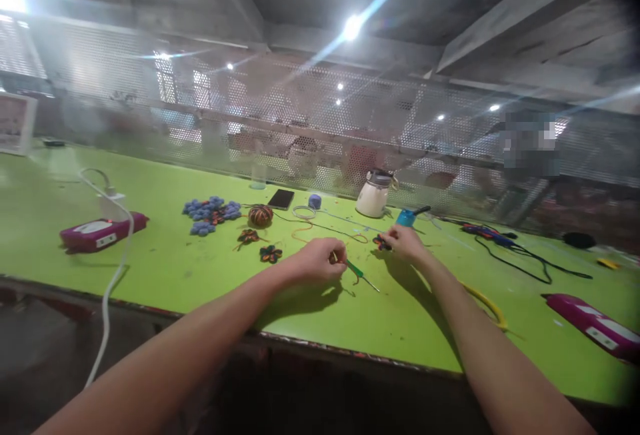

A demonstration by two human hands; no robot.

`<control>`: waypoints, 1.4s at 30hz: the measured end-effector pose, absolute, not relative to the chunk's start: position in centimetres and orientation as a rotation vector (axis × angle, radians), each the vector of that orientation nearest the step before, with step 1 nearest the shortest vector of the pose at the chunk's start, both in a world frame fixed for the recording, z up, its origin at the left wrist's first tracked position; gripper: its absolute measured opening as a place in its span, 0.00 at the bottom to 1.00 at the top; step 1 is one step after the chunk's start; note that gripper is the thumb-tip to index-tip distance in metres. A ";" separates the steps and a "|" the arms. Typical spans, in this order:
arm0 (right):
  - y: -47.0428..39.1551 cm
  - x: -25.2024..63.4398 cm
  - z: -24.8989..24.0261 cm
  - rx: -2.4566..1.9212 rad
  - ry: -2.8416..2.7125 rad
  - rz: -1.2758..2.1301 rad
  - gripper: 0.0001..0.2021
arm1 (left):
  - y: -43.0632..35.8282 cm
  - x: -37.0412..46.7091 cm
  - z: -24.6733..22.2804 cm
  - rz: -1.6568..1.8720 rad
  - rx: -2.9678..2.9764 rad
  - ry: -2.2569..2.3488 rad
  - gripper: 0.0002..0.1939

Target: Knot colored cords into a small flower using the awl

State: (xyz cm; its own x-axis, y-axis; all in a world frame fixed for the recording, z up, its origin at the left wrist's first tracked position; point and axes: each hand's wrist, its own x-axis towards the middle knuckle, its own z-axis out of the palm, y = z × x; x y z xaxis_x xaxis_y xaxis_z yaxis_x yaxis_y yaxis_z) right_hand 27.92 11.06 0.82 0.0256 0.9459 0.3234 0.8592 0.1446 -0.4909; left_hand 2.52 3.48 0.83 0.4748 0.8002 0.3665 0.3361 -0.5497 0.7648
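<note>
My left hand (323, 262) is closed above the green table, its fingertips pinched together beside a green-handled crochet hook (355, 268). An orange strand hangs near the hook, whose metal tip points toward the front right. My right hand (404, 242) has its fingers closed on a small dark crocheted flower (381, 242). Two more small flowers, one brownish (249, 236) and one dark green (271, 254), lie to the left of my left hand. Behind them sits a brown-orange yarn ball (261, 216). Thin strands trail from the ball across the tabletop.
Blue flowers (213, 212) lie at the left, near a phone (281, 199). A white jug (374, 194) and blue container (405, 217) stand behind my hands. Magenta power strips lie at left (103, 232) and right (593, 322). A white cable crosses the front edge.
</note>
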 end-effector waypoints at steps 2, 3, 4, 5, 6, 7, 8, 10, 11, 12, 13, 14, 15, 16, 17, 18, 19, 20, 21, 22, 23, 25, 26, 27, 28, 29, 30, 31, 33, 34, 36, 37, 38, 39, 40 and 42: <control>10.2 27.0 1.7 -1.612 -1.788 0.284 0.10 | 3.9 2.0 1.5 1.020 2.051 0.933 0.02; 9.6 26.4 2.1 -1.554 -1.769 0.332 0.13 | 4.1 1.7 1.9 1.053 2.005 0.941 0.02; 8.9 25.7 2.5 -1.478 -1.744 0.389 0.14 | 4.3 1.3 2.3 1.083 1.957 0.953 0.04; 8.2 24.9 2.8 -1.301 -1.690 0.567 0.15 | 4.4 0.9 2.7 1.109 1.884 0.964 0.05; 7.4 24.1 2.9 -1.172 -1.661 0.728 0.16 | 4.6 0.4 3.1 1.180 1.692 0.970 0.05; 6.7 23.2 3.0 -1.088 -1.656 0.854 0.17 | 4.7 -0.1 3.4 1.273 1.524 0.956 0.06; 6.0 22.4 3.0 -1.043 -1.663 0.941 0.18 | 4.9 -0.6 3.8 1.353 1.388 0.921 0.06; 4.9 20.9 2.7 -0.964 -1.669 1.078 0.18 | 5.1 -1.4 4.2 1.456 1.210 0.850 0.08; 4.4 20.3 2.5 -0.925 -1.657 1.135 0.17 | 5.2 -1.7 4.3 1.481 1.178 0.833 0.08; 4.1 19.8 2.3 -0.883 -1.650 1.181 0.16 | 5.3 -1.9 4.3 1.495 1.158 0.817 0.08; 3.8 19.4 2.1 -0.854 -1.646 1.220 0.16 | 5.3 -1.9 4.2 1.490 1.153 0.801 0.08; 3.5 19.2 2.0 -0.833 -1.643 1.252 0.16 | 5.3 -1.9 4.1 1.463 1.153 0.779 0.09; 3.4 19.0 1.9 -0.814 -1.639 1.274 0.16 | 5.3 -1.6 4.0 1.409 1.155 0.755 0.10; 3.2 18.9 2.0 -0.803 -1.632 1.290 0.16 | 5.3 -1.4 3.8 1.326 1.157 0.732 0.11; 3.1 18.9 2.0 -0.795 -1.619 1.298 0.16 | 5.2 -1.0 3.6 1.229 1.158 0.723 0.11; 3.0 18.9 2.1 -0.789 -1.603 1.302 0.16 | 5.1 -0.7 3.4 1.140 1.157 0.728 0.11; 2.9 19.0 2.3 -0.783 -1.587 1.305 0.16 | 5.0 -0.4 3.1 1.063 1.158 0.738 0.12; 2.8 19.0 2.4 -0.777 -1.573 1.305 0.16 | 5.0 -0.1 2.9 1.013 1.163 0.763 0.12; 2.8 19.0 2.4 -0.769 -1.563 1.302 0.17 | 4.9 0.2 2.7 0.978 1.172 0.792 0.12; 2.8 19.0 2.4 -0.759 -1.562 1.300 0.17 | 4.8 0.3 2.5 0.949 1.183 0.821 0.13; 2.9 19.0 2.4 -0.752 -1.564 1.295 0.17 | 4.7 0.4 2.4 0.929 1.193 0.846 0.13; 3.1 19.0 2.1 -0.757 -1.572 1.267 0.16 | 4.6 0.6 2.2 0.897 1.208 0.861 0.12; 3.2 19.0 2.0 -0.770 -1.579 1.247 0.15 | 4.5 0.6 2.2 0.882 1.208 0.847 0.11; 3.4 19.0 1.8 -0.784 -1.590 1.225 0.15 | 4.5 0.7 2.2 0.874 1.203 0.826 0.10; 3.6 19.0 1.7 -0.798 -1.604 1.202 0.15 | 4.4 0.8 2.2 0.881 1.195 0.806 0.09; 3.7 19.0 1.5 -0.807 -1.621 1.183 0.15 | 4.4 0.8 2.3 0.896 1.185 0.796 0.08; 3.8 19.0 1.4 -0.812 -1.640 1.170 0.15 | 4.4 0.8 2.3 0.921 1.172 0.793 0.07; 3.9 19.0 1.4 -0.813 -1.655 1.163 0.15 | 4.5 0.9 2.3 0.953 1.160 0.797 0.06; 4.0 19.0 1.3 -0.814 -1.667 1.156 0.15 | 4.5 0.9 2.4 1.003 1.141 0.798 0.05; 4.1 19.0 1.2 -0.814 -1.667 1.156 0.15 | 4.5 0.9 2.4 1.007 1.133 0.794 0.05; 4.2 19.0 1.1 -0.816 -1.660 1.155 0.16 | 4.5 0.9 2.4 0.990 1.121 0.779 0.05; 4.2 19.0 1.1 -0.820 -1.656 1.151 0.16 | 4.5 0.9 2.4 0.978 1.117 0.771 0.05; 4.3 19.0 1.0 -0.827 -1.653 1.148 0.16 | 4.4 0.9 2.4 0.970 1.116 0.767 0.04; 4.4 19.0 0.9 -0.835 -1.651 1.146 0.16 | 4.4 0.9 2.4 0.965 1.117 0.767 0.04; 4.6 19.0 0.8 -0.842 -1.650 1.145 0.16 | 4.4 0.9 2.4 0.963 1.121 0.763 0.05; 4.8 19.0 0.6 -0.848 -1.647 1.152 0.16 | 4.4 0.8 2.3 0.963 1.149 0.742 0.06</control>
